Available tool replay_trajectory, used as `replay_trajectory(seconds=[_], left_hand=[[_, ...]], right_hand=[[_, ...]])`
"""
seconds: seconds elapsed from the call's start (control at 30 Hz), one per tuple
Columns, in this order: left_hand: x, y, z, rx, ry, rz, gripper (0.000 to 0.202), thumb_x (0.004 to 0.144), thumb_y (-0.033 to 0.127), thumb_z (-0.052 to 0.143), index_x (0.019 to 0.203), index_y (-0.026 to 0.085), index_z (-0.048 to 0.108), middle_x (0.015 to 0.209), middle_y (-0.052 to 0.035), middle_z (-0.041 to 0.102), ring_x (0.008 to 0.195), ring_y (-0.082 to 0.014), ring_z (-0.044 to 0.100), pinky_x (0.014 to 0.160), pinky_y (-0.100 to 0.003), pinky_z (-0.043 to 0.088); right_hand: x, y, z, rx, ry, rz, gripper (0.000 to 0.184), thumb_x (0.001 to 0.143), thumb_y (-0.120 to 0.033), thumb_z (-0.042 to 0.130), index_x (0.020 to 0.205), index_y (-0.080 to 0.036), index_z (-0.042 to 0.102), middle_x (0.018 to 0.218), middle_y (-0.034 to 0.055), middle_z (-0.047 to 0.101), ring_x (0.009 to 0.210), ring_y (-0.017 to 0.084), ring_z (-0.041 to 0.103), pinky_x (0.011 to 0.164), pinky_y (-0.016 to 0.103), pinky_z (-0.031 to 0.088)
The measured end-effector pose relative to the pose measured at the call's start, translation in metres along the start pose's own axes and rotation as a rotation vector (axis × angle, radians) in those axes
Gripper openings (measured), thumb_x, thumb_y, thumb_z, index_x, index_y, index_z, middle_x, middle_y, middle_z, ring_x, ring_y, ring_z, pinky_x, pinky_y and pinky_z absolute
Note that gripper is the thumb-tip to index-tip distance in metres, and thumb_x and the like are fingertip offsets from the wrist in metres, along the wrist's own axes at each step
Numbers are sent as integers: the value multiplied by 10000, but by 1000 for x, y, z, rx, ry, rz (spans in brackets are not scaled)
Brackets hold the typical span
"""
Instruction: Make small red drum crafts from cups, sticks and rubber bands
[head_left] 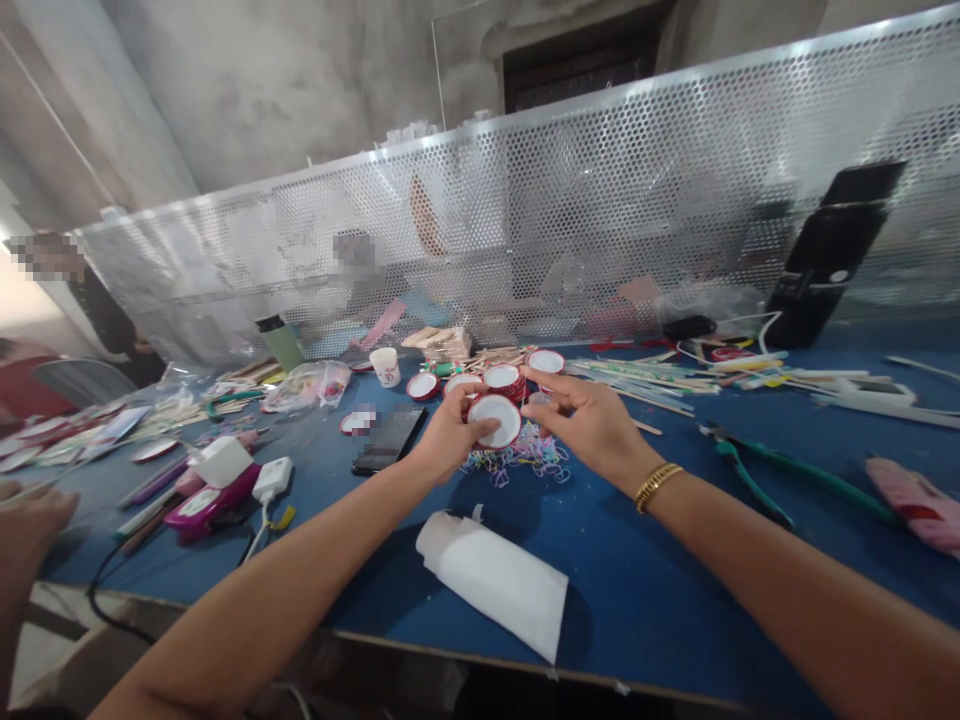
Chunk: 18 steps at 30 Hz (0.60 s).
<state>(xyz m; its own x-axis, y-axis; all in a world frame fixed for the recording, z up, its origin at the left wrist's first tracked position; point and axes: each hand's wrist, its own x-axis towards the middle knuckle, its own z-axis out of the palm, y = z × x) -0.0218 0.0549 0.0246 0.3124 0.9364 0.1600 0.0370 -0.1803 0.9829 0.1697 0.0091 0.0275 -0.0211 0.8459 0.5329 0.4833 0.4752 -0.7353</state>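
My left hand (448,438) grips a small round drum-like disc (495,420) with a white face and a red rim, held above the blue table (660,580). My right hand (589,420), a gold bracelet on its wrist, pinches the same disc from the right with its fingers curled. A heap of coloured rubber bands (525,462) lies directly under the hands. Several more white and red discs (501,378) sit just behind them.
A rolled white sheet (495,578) lies near the front edge. A black phone (390,438), a white charger (271,478), a pink device (210,500), green pliers (757,470) and wooden sticks (645,372) lie around. A perforated metal screen (600,200) stands behind. Another person's hand (26,520) is at left.
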Motion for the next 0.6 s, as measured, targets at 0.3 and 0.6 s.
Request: replay_trajectory(seconds=[0.3, 0.6], left_hand=[[2, 2, -2, -5, 4, -99, 177, 720, 235, 700, 809, 168, 564, 722, 13, 605, 634, -112, 550, 612, -250, 475], [1, -4, -1, 111, -89, -3, 125, 730, 227, 660, 808, 164, 585, 719, 17, 601, 642, -117, 517, 638, -242, 407]], right_hand=[[-6, 10, 7, -560, -78, -207, 787, 709, -601, 737, 1408, -349, 477, 1129, 70, 698, 1103, 327, 515, 920, 497, 296], [-7, 15, 13, -622, -110, -275, 734, 713, -586, 728, 1363, -320, 513, 1256, 81, 641, 1148, 328, 476, 927, 471, 268]])
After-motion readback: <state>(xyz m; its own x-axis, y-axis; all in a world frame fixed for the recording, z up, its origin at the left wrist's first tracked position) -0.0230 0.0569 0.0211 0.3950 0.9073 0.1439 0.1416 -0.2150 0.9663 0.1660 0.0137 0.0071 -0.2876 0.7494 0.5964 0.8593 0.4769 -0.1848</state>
